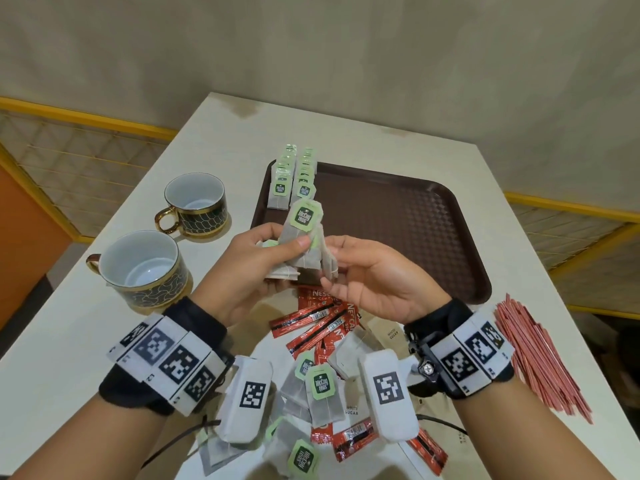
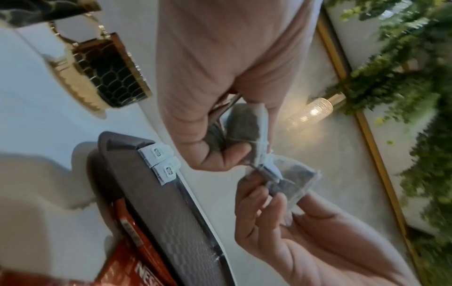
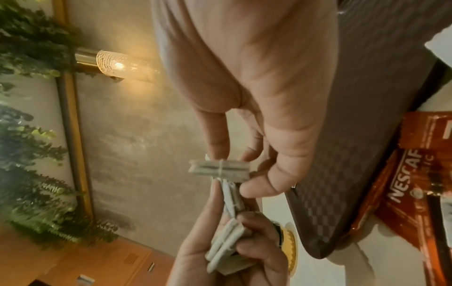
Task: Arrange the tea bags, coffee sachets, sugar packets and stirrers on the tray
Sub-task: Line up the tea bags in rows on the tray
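Above the tray's near left corner, my left hand grips a small bunch of grey tea bags with green tags. My right hand pinches one tea bag at the bunch's right side, between thumb and fingers. Two neat rows of tea bags lie on the far left of the brown tray. On the table under my wrists, loose tea bags, red coffee sachets and white sugar packets are mixed in a heap. Red stirrers are piled on the right.
Two patterned cups with gold trim stand on the white table left of the tray. Most of the tray's surface is bare. A wall runs behind the table, and yellow railings flank it.
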A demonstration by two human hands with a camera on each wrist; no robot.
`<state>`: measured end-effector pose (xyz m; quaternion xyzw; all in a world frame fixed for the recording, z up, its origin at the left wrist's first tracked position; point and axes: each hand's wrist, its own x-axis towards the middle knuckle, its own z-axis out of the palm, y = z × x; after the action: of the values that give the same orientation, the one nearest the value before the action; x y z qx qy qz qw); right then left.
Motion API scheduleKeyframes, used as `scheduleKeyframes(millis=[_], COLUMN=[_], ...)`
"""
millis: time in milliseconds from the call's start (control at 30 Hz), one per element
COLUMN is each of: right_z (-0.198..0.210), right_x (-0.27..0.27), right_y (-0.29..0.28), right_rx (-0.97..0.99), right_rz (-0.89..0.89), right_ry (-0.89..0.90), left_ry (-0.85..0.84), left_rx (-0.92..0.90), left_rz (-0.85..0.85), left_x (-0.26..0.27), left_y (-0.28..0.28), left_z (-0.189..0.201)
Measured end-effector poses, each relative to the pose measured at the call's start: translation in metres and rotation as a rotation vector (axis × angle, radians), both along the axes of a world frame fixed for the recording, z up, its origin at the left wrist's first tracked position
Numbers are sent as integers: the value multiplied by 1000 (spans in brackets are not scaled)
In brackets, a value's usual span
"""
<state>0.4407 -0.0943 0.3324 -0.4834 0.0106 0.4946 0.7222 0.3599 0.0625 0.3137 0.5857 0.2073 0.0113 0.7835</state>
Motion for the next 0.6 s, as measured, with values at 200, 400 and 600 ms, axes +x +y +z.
scheduleKeyframes(millis=[200,400,600], right_z=[3,18,15], right_x=[10,8,9], right_y=[-11,-8,14], right_rx=[-109,-164,-307], right_rz=[-104,-53,-69], right_ry=[-139,-388,-723], left_ry=[43,20,-30], left_rx=[-141,2,233], left_rz=[58,34,29], left_x=[-5,-7,-9], left_y=[2,-6,-10], left_z=[-4,-4,-2])
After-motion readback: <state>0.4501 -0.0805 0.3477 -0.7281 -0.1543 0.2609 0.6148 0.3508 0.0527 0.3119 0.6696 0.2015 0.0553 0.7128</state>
